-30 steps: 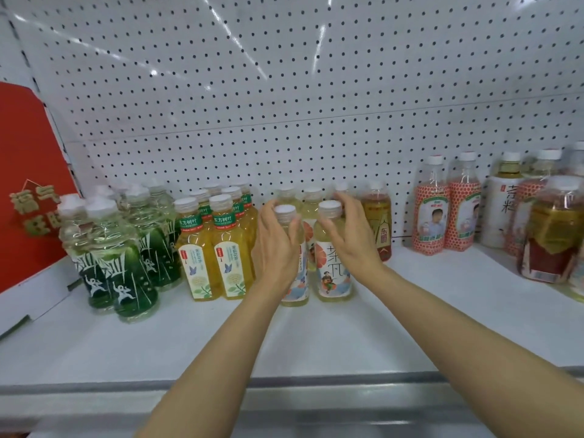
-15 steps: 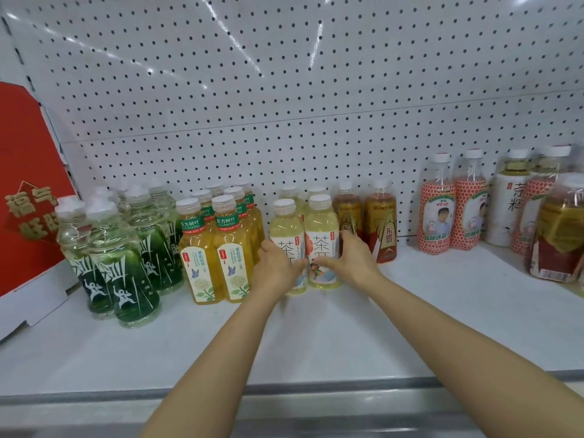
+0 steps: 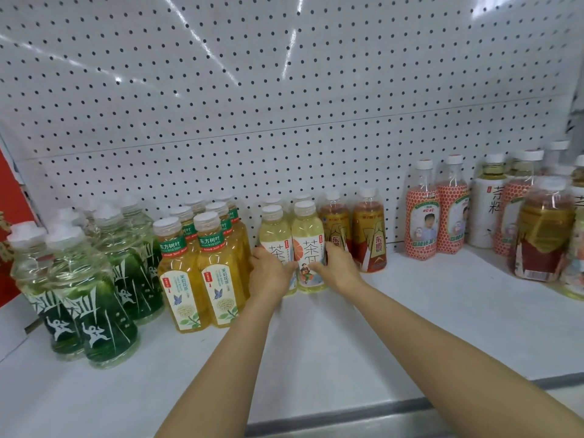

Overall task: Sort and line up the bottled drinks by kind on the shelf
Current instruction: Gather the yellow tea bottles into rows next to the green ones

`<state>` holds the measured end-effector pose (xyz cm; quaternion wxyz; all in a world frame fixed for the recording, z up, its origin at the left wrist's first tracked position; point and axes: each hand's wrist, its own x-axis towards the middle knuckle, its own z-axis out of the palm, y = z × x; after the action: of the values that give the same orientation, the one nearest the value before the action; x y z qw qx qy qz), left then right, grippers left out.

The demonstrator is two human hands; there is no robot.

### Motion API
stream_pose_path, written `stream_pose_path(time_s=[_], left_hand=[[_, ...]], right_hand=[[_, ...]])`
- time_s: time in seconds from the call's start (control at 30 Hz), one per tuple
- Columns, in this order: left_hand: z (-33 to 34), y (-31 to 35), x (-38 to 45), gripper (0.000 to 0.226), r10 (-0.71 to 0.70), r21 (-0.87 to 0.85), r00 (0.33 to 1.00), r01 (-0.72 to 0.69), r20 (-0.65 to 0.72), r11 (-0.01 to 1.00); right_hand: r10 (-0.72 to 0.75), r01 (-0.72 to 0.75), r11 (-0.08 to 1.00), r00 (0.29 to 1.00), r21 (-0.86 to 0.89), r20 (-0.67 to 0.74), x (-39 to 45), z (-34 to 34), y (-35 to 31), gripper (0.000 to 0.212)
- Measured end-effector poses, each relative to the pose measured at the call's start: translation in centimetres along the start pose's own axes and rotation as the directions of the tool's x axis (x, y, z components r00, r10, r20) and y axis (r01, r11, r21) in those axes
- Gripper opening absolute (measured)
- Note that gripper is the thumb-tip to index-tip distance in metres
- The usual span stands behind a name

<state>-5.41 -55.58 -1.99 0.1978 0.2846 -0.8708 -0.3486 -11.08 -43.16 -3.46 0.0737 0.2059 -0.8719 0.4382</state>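
Two pale yellow tea bottles stand side by side mid-shelf. My left hand point(image 3: 270, 275) wraps the left pale tea bottle point(image 3: 274, 235) low on its label. My right hand point(image 3: 336, 268) wraps the right pale tea bottle point(image 3: 308, 238) the same way. More pale bottles stand behind them. Left of these stand the jasmine tea bottles point(image 3: 218, 270) with green neck bands, then the green bottles point(image 3: 94, 298). Two amber bottles with red labels point(image 3: 368, 235) stand right of my right hand.
Orange-dotted bottles point(image 3: 422, 222), a white-labelled bottle point(image 3: 488, 210) and a large amber bottle point(image 3: 543, 232) crowd the shelf's right end. A red carton point(image 3: 9, 213) stands at the far left. The white shelf point(image 3: 410, 327) has a grey front rail; a pegboard forms the back.
Both hands slid down from the caps to the labels of the two pale tea bottles, and the pair went back toward the pegboard, exposing the amber bottles.
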Motion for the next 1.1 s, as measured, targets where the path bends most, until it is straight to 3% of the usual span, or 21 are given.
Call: stream_pose_path(time_s=[0.17,0.23,0.33,0.4,0.5,0.63,0.97,1.1], left_hand=[[1.0,-1.2,0.0,0.096,-0.011,-0.046,1.0,0.011,0.016,0.999],[1.0,-1.0,-1.4,0.108,0.015,-0.025,0.998,-0.017,-0.065,1.0],[0.5,0.2,-4.2,0.109,0.232,0.127,0.933,-0.204,-0.277,0.971],[0.7,1.3,-5.9,0.097,0.402,0.199,0.867,-0.355,-0.296,0.913],[2.2,3.5,-8.4,0.079,0.541,0.255,0.814,-0.488,-0.213,0.835],[5.7,7.1,-12.6,0.069,0.589,0.168,0.798,-0.568,-0.128,0.806],[17.2,17.4,-23.6,0.063,0.625,0.012,0.775,-0.629,0.093,0.777],[20.5,21.3,-25.9,0.063,0.588,-0.111,0.787,-0.578,0.186,0.808]], right_hand=[[-0.008,0.008,1.0,1.0,-0.029,-0.007,-1.5,-0.9,0.3,0.039],[-0.03,0.026,0.996,0.998,-0.083,-0.049,-2.8,-2.1,0.7,0.042],[-0.098,0.057,0.967,0.983,-0.248,-0.158,-5.3,-5.4,1.6,0.047],[-0.145,0.07,0.948,0.964,-0.311,-0.223,-7.1,-7.9,2.6,0.042],[-0.168,0.056,0.929,0.945,-0.365,-0.282,-9.7,-11.7,4.9,0.044],[-0.16,0.013,0.911,0.932,-0.412,-0.324,-13.1,-16.1,8.9,0.049],[-0.095,-0.132,0.847,0.915,-0.514,-0.391,-21.2,-28.1,18.4,0.049],[-0.058,-0.197,0.814,0.908,-0.546,-0.415,-23.2,-32.1,21.5,0.047]])
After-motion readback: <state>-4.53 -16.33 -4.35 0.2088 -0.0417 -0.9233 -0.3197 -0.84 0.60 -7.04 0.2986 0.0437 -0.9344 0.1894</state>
